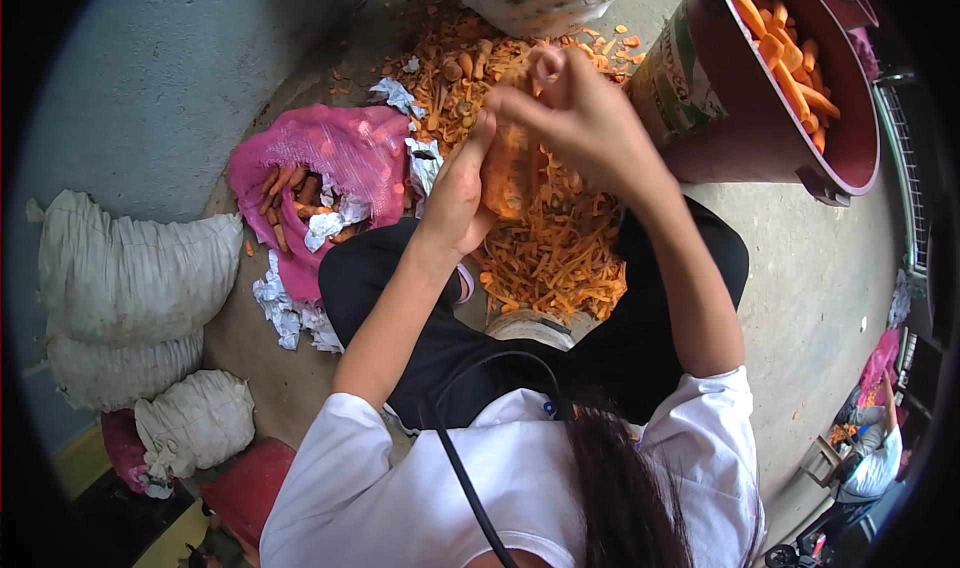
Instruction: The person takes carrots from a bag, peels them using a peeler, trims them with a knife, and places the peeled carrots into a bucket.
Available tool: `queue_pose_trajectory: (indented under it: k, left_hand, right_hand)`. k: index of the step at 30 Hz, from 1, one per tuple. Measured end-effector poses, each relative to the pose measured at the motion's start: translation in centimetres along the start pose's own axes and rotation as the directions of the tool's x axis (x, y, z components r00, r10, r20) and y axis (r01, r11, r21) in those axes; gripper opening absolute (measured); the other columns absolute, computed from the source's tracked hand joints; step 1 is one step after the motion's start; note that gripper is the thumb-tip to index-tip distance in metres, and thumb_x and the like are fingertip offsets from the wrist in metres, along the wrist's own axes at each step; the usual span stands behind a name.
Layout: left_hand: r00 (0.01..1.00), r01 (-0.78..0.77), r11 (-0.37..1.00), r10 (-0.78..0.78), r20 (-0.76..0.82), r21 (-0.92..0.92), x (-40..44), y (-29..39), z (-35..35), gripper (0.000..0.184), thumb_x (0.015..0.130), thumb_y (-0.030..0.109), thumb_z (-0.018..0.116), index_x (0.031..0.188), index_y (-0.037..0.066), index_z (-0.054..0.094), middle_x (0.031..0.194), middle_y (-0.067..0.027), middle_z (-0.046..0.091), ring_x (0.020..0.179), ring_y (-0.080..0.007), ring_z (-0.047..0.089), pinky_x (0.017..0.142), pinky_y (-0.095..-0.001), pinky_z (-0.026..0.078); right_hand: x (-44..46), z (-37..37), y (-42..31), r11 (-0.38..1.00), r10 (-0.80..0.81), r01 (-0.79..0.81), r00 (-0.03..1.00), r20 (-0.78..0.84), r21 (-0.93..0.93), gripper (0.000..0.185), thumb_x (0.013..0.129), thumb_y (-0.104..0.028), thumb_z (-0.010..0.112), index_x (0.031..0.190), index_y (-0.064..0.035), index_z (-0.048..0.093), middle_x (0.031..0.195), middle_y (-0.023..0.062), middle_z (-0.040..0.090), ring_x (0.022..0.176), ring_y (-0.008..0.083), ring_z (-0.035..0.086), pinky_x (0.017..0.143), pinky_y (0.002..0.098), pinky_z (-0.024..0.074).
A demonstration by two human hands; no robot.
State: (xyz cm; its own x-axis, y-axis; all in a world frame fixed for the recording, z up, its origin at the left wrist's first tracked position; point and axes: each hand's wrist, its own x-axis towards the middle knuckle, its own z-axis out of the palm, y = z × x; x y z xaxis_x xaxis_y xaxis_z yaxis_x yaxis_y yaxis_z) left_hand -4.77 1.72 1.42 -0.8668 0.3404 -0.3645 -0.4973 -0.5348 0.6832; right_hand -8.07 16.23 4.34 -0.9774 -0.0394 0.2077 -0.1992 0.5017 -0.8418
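Observation:
My left hand [462,190] is raised over a heap of orange peelings [565,258], thumb pointing up and fingers partly hidden. Along its palm lies a long orange shape, apparently a carrot [510,173], smeared by motion. My right hand [585,118] is just above and to the right, its fingers curled in and blurred. Whatever they grip is hidden. Both hands are close together at thumb height. The peelings spread on the floor between my bent legs.
A pink mesh sack [335,138] of unpeeled carrots and crumpled paper [285,303] lie left. White sacks [140,268] are stacked by the wall. A dark red bucket [690,148] of peeled carrots [785,58] stands right. Another person [880,463] sits at far right.

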Motion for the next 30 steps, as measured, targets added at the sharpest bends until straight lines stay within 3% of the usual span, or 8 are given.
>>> queue_pose_trajectory:
  k: [4, 6, 10, 13, 18, 25, 27, 30]
  left_hand:
    - [1.0, -0.013, 0.995, 0.013, 0.002, -0.098, 1.1, -0.9, -1.8, 0.045, 0.098, 0.043, 0.039, 0.123, 0.007, 0.049, 0.107, -0.0087, 0.06, 0.085, -0.016, 0.06, 0.071, -0.0326, 0.052]
    - [0.998, 0.019, 0.99, -0.01, 0.06, -0.139, 1.2, -0.6, -2.5, 0.047, 0.097, 0.045, 0.04, 0.124, 0.007, 0.049, 0.103, -0.0099, 0.06, 0.085, -0.0158, 0.06, 0.07, -0.0315, 0.051]
    - [0.999, 0.046, 0.983, -0.046, 0.0, -0.175, 1.3, -0.4, -1.8, 0.048, 0.097, 0.046, 0.039, 0.125, 0.008, 0.048, 0.099, -0.0081, 0.061, 0.085, -0.0156, 0.061, 0.069, -0.0313, 0.051]
    - [0.998, 0.045, 0.987, -0.051, -0.036, -0.152, 1.0, -0.5, -1.5, 0.046, 0.098, 0.045, 0.037, 0.125, 0.01, 0.049, 0.1, -0.0057, 0.062, 0.087, -0.0149, 0.061, 0.069, -0.0307, 0.051]
    - [0.995, -0.093, 0.994, 0.092, -0.036, -0.048, 0.5, -0.9, -0.7, 0.037, 0.099, 0.043, 0.034, 0.109, 0.014, 0.055, 0.093, -0.0016, 0.061, 0.085, -0.0116, 0.061, 0.071, -0.0284, 0.05]
    - [0.999, -0.031, 0.975, 0.035, 0.013, -0.221, 0.4, -0.6, -1.1, 0.035, 0.099, 0.044, 0.036, 0.099, 0.015, 0.056, 0.09, 0.0014, 0.06, 0.084, -0.0107, 0.06, 0.074, -0.0278, 0.05]
    - [0.993, -0.081, 0.974, 0.06, -0.107, -0.213, 0.4, -0.6, -0.4, 0.033, 0.098, 0.044, 0.037, 0.095, 0.016, 0.055, 0.089, 0.0019, 0.06, 0.083, -0.0115, 0.06, 0.074, -0.0289, 0.05]
    - [0.994, -0.093, 0.961, 0.104, 0.029, -0.26, 0.5, -0.8, -1.0, 0.03, 0.098, 0.043, 0.04, 0.088, 0.017, 0.052, 0.09, 0.0023, 0.061, 0.083, -0.0122, 0.06, 0.074, -0.0301, 0.05]
  right_hand:
    - [1.6, -0.9, 2.5, 0.984, 0.162, -0.173, 0.97, 0.179, 0.045, 0.028, 0.086, -0.026, 0.062, 0.092, -0.0015, 0.05, 0.066, 0.0137, 0.054, 0.061, 0.0192, 0.058, 0.063, 0.0354, 0.0493]
    - [2.5, -1.3, 3.9, 0.97, -0.062, 0.014, 0.98, -0.19, -0.245, 0.03, 0.091, -0.03, 0.059, 0.092, -0.0038, 0.043, 0.06, 0.0079, 0.046, 0.053, 0.0136, 0.054, 0.05, 0.0316, 0.0469]
    - [1.9, -2.2, 0.4, 0.932, 0.167, -0.093, 0.968, -0.186, 0.35, 0.035, 0.095, -0.036, 0.05, 0.103, -0.0017, 0.049, 0.067, 0.0024, 0.048, 0.045, 0.0081, 0.044, 0.045, 0.0286, 0.0504]
    - [0.2, -0.5, -2.3, 0.513, 0.183, -0.064, 0.982, -0.036, 0.856, 0.035, 0.096, -0.039, 0.046, 0.103, -0.0047, 0.046, 0.062, -0.0009, 0.036, 0.042, 0.0065, 0.036, 0.044, 0.0277, 0.051]
    - [-0.9, 0.9, -3.1, 0.299, 0.082, -0.072, 0.995, 0.05, 0.952, 0.029, 0.096, -0.033, 0.051, 0.093, -0.0059, 0.04, 0.058, 0.0013, 0.038, 0.047, 0.0073, 0.047, 0.038, 0.0252, 0.0397]
    - [-0.6, 2.3, -3.2, 0.387, 0.196, 0.026, 0.974, -0.11, 0.922, 0.027, 0.098, -0.034, 0.046, 0.096, -0.008, 0.039, 0.062, -0.0024, 0.036, 0.045, 0.0024, 0.033, 0.035, 0.0197, 0.0367]
    - [-0.3, 2.5, -2.8, 0.343, 0.255, 0.009, 0.961, -0.102, 0.939, 0.028, 0.097, -0.034, 0.048, 0.094, -0.0077, 0.04, 0.063, -0.0024, 0.037, 0.046, 0.0026, 0.035, 0.036, 0.0198, 0.0362]
    - [0.3, 2.0, -2.2, 0.365, 0.227, -0.088, 0.974, 0.003, 0.927, 0.028, 0.096, -0.034, 0.05, 0.093, -0.0073, 0.041, 0.065, -0.0023, 0.038, 0.047, 0.003, 0.037, 0.037, 0.0199, 0.036]
